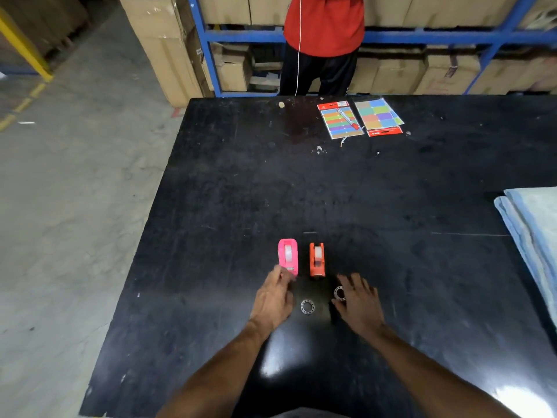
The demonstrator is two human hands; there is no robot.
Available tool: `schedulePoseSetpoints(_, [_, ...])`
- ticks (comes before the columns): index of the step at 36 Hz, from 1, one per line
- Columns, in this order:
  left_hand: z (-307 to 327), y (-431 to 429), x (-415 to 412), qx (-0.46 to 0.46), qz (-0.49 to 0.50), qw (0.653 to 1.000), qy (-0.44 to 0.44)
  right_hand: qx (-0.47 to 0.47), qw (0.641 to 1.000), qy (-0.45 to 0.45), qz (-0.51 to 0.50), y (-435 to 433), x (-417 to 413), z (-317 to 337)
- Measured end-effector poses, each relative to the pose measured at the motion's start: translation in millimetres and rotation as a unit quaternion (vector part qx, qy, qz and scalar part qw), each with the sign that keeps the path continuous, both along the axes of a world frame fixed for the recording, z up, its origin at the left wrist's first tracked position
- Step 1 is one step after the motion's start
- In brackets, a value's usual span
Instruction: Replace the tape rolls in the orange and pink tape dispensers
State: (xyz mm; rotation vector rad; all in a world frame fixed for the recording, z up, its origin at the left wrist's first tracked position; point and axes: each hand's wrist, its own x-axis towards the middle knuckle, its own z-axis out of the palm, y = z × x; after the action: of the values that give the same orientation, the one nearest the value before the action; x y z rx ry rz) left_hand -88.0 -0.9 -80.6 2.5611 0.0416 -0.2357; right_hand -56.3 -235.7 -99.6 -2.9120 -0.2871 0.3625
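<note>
Here, two small tape dispensers are stood side by side near the front of the black table [391, 182], their cutter ends turned toward the person, presumably so that both can be reached without stretching. A roll is seen seated in each: the pink dispenser [288, 256] on the left, the orange dispenser [316, 260] just beside it on the right. The left hand [275, 297] is laid against the near end of the pink dispenser, its fingers touching the cutter end; whether the body is actually pinched cannot be told, since the fingertips are blurred. The right hand [360, 301] is spread flat and relaxed over the table, nothing being grasped, with one clear tape roll [339, 293] half hidden under its fingers. A second roll [307, 306] is left flat between the two hands. Which rolls are fresh and which are spent cannot be judged.

Little is found in the way; the space around the dispensers is bare. Well apart, at the far edge, two packs of coloured labels [378, 114] are lying with a red marker [348, 118] across one. A folded blue cloth [533, 218] is draped at the right edge, and another person in a red top [325, 22] is standing beyond the table, before blue shelving stacked with cartons.
</note>
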Motion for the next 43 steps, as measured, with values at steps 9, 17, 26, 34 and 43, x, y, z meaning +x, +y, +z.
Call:
schedulePoseSetpoints(9, [-24, -45, -22, 0.066, -0.085, 0.986, 0.129, 0.020, 0.995, 0.093, 0.020, -3, -12, 3])
schedulePoseSetpoints(17, [-9, -11, -19, 0.025, -0.052, 0.997, 0.058, 0.055, 0.987, 0.111, 0.100, 8, -10, 25])
schedulePoseSetpoints(26, [20, 100, 30, 0.089, 0.023, 0.996, 0.002, 0.063, 0.984, 0.013, 0.168, 111, 47, 63])
schedulePoseSetpoints(34, [20, 124, 63, 0.064, 0.026, 0.995, 0.070, -0.055, 0.973, -0.048, 0.219, 185, 67, 43])
schedulePoseSetpoints(43, [-8, 130, 68, 0.079, 0.028, 0.988, 0.133, -0.137, 0.971, 0.006, 0.194, 212, 66, 16])
